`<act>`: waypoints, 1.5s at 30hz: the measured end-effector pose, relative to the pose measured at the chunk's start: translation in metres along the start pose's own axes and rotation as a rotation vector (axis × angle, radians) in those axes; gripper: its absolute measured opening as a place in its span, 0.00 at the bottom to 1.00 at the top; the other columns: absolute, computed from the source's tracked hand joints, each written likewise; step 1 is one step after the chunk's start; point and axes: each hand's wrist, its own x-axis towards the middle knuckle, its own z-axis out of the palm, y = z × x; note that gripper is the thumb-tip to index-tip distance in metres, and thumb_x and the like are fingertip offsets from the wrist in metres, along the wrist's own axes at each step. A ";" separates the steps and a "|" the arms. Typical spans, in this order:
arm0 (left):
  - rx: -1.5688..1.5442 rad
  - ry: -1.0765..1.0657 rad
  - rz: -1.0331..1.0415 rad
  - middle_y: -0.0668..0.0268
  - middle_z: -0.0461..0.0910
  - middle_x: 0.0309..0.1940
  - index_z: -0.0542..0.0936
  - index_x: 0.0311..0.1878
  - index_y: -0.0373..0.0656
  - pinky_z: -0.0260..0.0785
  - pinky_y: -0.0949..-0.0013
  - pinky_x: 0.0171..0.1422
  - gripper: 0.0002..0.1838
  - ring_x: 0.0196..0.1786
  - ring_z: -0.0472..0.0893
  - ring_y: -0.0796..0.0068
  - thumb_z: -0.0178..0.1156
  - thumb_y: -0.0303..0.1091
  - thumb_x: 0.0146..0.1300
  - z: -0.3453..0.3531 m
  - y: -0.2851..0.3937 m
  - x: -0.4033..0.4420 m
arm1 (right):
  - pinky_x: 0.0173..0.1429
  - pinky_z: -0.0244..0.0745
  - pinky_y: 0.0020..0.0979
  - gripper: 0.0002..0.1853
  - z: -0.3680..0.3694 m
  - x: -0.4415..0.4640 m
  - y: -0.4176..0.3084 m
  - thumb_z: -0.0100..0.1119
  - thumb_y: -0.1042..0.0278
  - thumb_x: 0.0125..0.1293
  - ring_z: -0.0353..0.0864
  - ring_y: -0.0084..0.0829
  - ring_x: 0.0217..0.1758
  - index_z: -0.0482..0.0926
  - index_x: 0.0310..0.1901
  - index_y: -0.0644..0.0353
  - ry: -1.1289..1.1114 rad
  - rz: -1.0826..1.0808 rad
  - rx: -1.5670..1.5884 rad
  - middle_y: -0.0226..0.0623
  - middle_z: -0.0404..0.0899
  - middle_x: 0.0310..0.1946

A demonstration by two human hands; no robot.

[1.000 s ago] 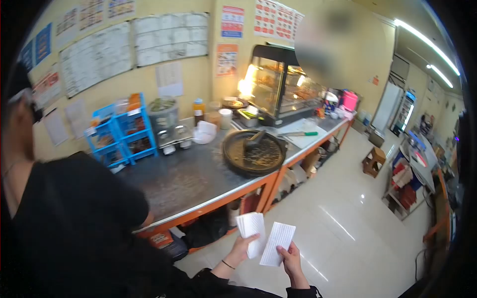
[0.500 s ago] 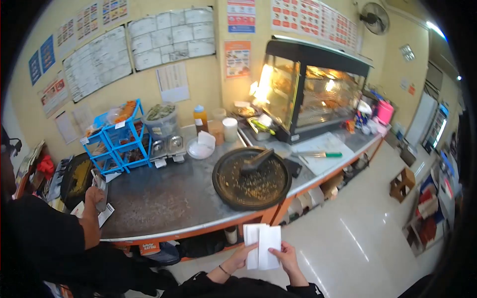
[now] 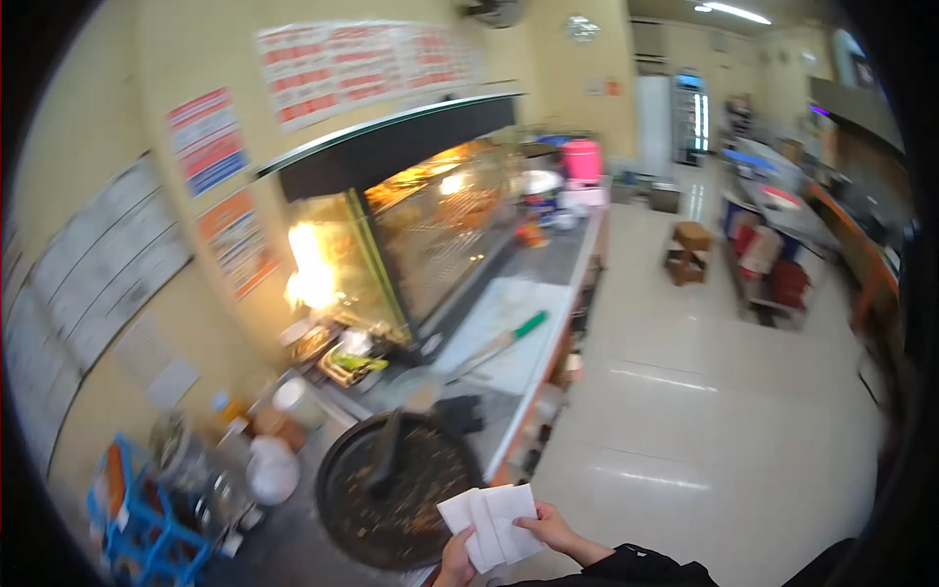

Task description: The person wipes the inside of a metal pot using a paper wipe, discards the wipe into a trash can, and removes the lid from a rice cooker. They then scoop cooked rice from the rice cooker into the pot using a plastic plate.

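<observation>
White folded papers (image 3: 492, 521), fanned slightly and overlapping, are held low in front of me. My left hand (image 3: 458, 560) grips their lower left side, and my right hand (image 3: 550, 529) pinches the right edge with the thumb on top. Just beyond the papers, on the counter, sits a wide dark stone mortar (image 3: 342, 523) with bits of food spread in it. A dark pestle (image 3: 386, 452) rests inside it, leaning toward the far rim. Whatever is written on the papers, if anything, I cannot make out.
A lit glass display cabinet (image 3: 445, 210) stands on the counter, with a green-handled knife (image 3: 518, 333) on a white board (image 3: 489, 342) before it. At left are a blue rack (image 3: 147, 528) and several containers. Across the tiled floor (image 3: 646, 411) stands a wooden stool (image 3: 688, 252).
My view has swung right toward the aisle, so the co-worker at the left is out of sight. The papers are still in both hands, now fanned wider and overlapping the mortar's edge in view.
</observation>
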 end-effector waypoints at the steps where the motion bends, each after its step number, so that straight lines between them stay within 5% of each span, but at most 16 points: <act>1: 0.087 -0.024 -0.007 0.52 0.68 0.46 0.60 0.52 0.32 0.63 0.56 0.52 0.21 0.48 0.70 0.56 0.44 0.30 0.55 0.015 -0.005 0.020 | 0.44 0.67 0.23 0.17 -0.018 -0.003 -0.009 0.57 0.75 0.49 0.72 0.21 0.37 0.69 0.44 0.65 0.079 -0.033 0.017 0.33 0.75 0.35; 7: 0.593 -0.207 -0.131 0.56 0.71 0.43 0.63 0.50 0.33 0.66 0.60 0.49 0.19 0.45 0.72 0.60 0.46 0.28 0.54 0.123 -0.101 0.129 | 0.44 0.67 0.24 0.20 -0.155 -0.056 -0.046 0.60 0.75 0.47 0.73 0.23 0.38 0.69 0.43 0.64 0.516 -0.150 0.066 0.35 0.74 0.36; 8: 0.674 -0.286 0.002 0.56 0.71 0.42 0.63 0.50 0.33 0.66 0.61 0.48 0.19 0.45 0.72 0.61 0.48 0.29 0.54 0.154 -0.129 0.135 | 0.44 0.67 0.24 0.20 -0.180 -0.070 -0.054 0.60 0.75 0.46 0.72 0.23 0.38 0.69 0.43 0.64 0.589 -0.162 0.078 0.35 0.74 0.35; 9: 0.604 -0.386 -0.177 0.57 0.71 0.42 0.64 0.50 0.31 0.66 0.67 0.47 0.19 0.44 0.73 0.64 0.48 0.29 0.56 0.162 -0.158 0.163 | 0.44 0.67 0.25 0.20 -0.207 -0.087 -0.063 0.61 0.75 0.46 0.72 0.23 0.38 0.69 0.43 0.64 0.660 -0.169 0.085 0.35 0.75 0.35; 11: 0.693 -0.495 -0.179 0.58 0.71 0.43 0.64 0.50 0.31 0.66 0.67 0.48 0.19 0.44 0.72 0.64 0.48 0.30 0.55 0.206 -0.228 0.181 | 0.45 0.67 0.25 0.23 -0.264 -0.122 -0.074 0.63 0.69 0.45 0.72 0.25 0.39 0.69 0.44 0.64 0.717 -0.260 -0.038 0.36 0.75 0.35; 14: 0.768 -0.681 -0.210 0.58 0.70 0.44 0.63 0.51 0.32 0.65 0.67 0.48 0.20 0.45 0.71 0.65 0.48 0.30 0.55 0.295 -0.320 0.190 | 0.44 0.67 0.25 0.24 -0.333 -0.189 -0.123 0.63 0.63 0.45 0.72 0.26 0.38 0.71 0.44 0.65 0.848 -0.119 -0.084 0.36 0.75 0.36; 24: 0.839 -1.136 -0.484 0.60 0.68 0.46 0.62 0.53 0.33 0.63 0.68 0.51 0.22 0.48 0.69 0.67 0.50 0.32 0.55 0.493 -0.561 0.225 | 0.44 0.67 0.25 0.20 -0.564 -0.321 -0.152 0.60 0.61 0.48 0.73 0.25 0.38 0.73 0.40 0.67 1.365 -0.286 0.041 0.37 0.76 0.35; 28: 0.812 -0.997 -1.027 0.61 0.69 0.46 0.60 0.54 0.34 0.62 0.69 0.50 0.24 0.47 0.69 0.68 0.49 0.36 0.57 0.550 -0.685 0.285 | 0.44 0.67 0.26 0.18 -0.644 -0.376 -0.190 0.60 0.64 0.48 0.73 0.26 0.39 0.74 0.40 0.67 1.566 -0.350 0.314 0.37 0.75 0.36; 31: 0.880 -1.142 -0.999 0.60 0.70 0.44 0.63 0.52 0.33 0.63 0.70 0.49 0.22 0.46 0.70 0.67 0.47 0.38 0.58 0.639 -0.763 0.278 | 0.45 0.68 0.27 0.17 -0.716 -0.427 -0.219 0.59 0.69 0.49 0.73 0.27 0.40 0.72 0.41 0.67 1.716 -0.542 0.505 0.37 0.75 0.36; 36: 0.955 -1.278 -1.266 0.59 0.71 0.42 0.63 0.50 0.34 0.66 0.64 0.47 0.20 0.45 0.72 0.67 0.46 0.37 0.59 0.762 -0.907 0.276 | 0.46 0.68 0.28 0.17 -0.809 -0.518 -0.273 0.57 0.74 0.50 0.74 0.28 0.39 0.69 0.42 0.68 2.004 -0.771 0.745 0.37 0.74 0.37; 39: 0.948 -1.233 -1.518 0.60 0.73 0.39 0.68 0.45 0.32 0.67 0.68 0.44 0.18 0.41 0.74 0.69 0.51 0.35 0.56 0.828 -0.994 0.248 | 0.47 0.68 0.28 0.15 -0.876 -0.575 -0.294 0.56 0.76 0.50 0.73 0.28 0.40 0.70 0.41 0.69 2.055 -0.837 0.603 0.38 0.74 0.37; 42: 1.087 -1.584 -1.278 0.60 0.72 0.42 0.66 0.48 0.32 0.66 0.67 0.47 0.19 0.43 0.73 0.68 0.53 0.32 0.55 0.854 -1.082 0.247 | 0.47 0.68 0.28 0.15 -0.941 -0.622 -0.314 0.55 0.77 0.50 0.73 0.28 0.41 0.70 0.41 0.69 2.127 -0.752 0.586 0.38 0.74 0.37; 45: 1.146 -1.570 -1.110 0.61 0.71 0.43 0.66 0.49 0.33 0.66 0.69 0.47 0.20 0.45 0.72 0.71 0.56 0.26 0.51 0.899 -1.157 0.250 | 0.47 0.68 0.28 0.15 -1.023 -0.678 -0.324 0.56 0.76 0.50 0.73 0.27 0.41 0.70 0.41 0.69 2.000 -0.797 0.567 0.37 0.74 0.37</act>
